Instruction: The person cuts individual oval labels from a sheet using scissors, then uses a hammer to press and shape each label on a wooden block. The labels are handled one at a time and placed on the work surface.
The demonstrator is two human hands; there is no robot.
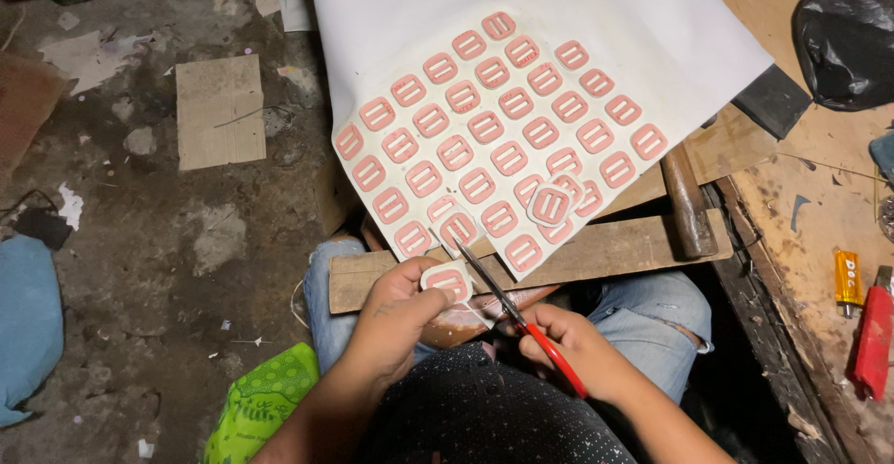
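Over the lap, the left hand point(396, 310) pinches a pink buckle-shaped cutout point(448, 282) while the right hand point(568, 343) grips red-handled scissors point(521, 320).

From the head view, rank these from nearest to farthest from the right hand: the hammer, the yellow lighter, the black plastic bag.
Measured from the right hand, which grips the red-handled scissors:
1. Hammer, just up and to the right, lying on the wooden board.
2. Yellow lighter, farther right on the workbench.
3. Black plastic bag, at the top right corner.
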